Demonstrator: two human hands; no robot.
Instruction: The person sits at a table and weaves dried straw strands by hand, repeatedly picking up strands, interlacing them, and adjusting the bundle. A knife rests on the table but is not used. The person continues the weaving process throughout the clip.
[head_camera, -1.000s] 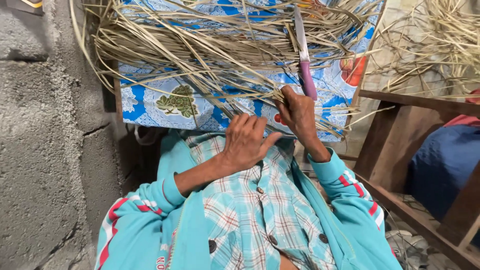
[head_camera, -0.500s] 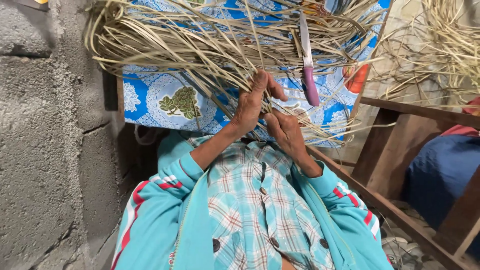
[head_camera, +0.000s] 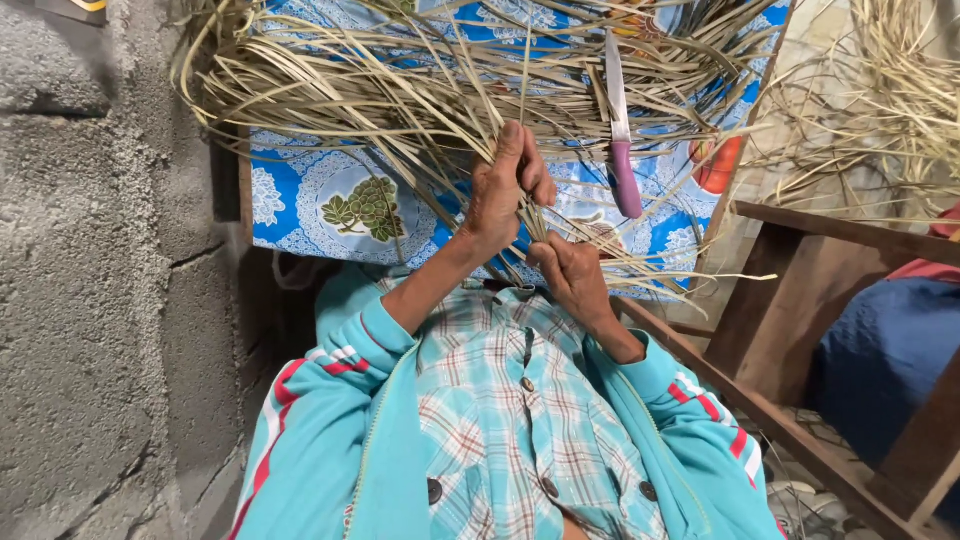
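Moved: left hand (head_camera: 510, 190) has risen higher into the straw strips (head_camera: 400, 100).
Fingers: both pinch strips; right hand (head_camera: 570, 275) probably tighter.
Risk: the loose knife (head_camera: 620, 140) could slide onto the fingers.

Straw strips (head_camera: 400, 90): pale yellow-beige. Cloth (head_camera: 330, 200) below: blue and white, round lace pattern, green leaf picture. Knife (head_camera: 620, 130): purple-pink handle, grey blade. Jacket (head_camera: 330, 440): turquoise, red-white stripes. Shirt (head_camera: 510, 420): light blue check, red lines. Wall (head_camera: 90, 280): grey.

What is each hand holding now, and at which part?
The left hand grips dried straw strips partway along them; the right hand pinches the same strips lower, near their ends. The knife lies unheld.
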